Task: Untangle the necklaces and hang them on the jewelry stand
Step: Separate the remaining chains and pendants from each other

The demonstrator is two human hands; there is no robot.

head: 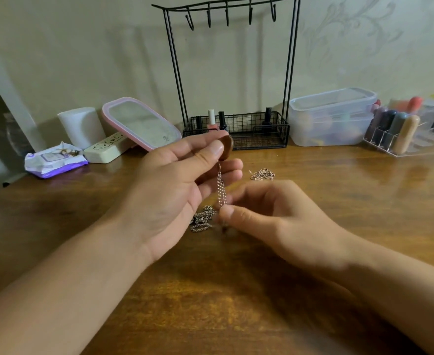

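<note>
A brown oval pendant (228, 147) was pinched between the thumb and forefinger of the left hand (182, 180), raised above the middle of the bench (236, 290). From its ring a chain (221, 188) dropped almost straight down, its long axis vertical, to the right hand (269, 213), whose thumb and fingertips pinched its lower end. Below the two hands the rest of that silver chain lay in a tangled heap (203, 217) on the wood. A second, finer necklace (262, 174) lay bunched by itself just right of the left hand's fingertips, apart from the first.

The bench was glossy brown wood with patches of reflected light, set against a pale wall that bore a faint scroll pattern at the upper right. At the back edge, in the middle, stood the black wire jewelry stand (232, 73), upright, with five bare hooks along its top bar and a mesh basket at its foot that held small nail-polish bottles (212, 119). To its left at the back lay a pink-rimmed lid (140, 124) tilted against the wall, a white cylinder (81, 126), a cream case (105, 149) and a purple-and-white packet (54, 161). To the right sat a clear lidded box (331, 116) and a clear divided organiser (403, 131) with several coloured tubes.
</note>
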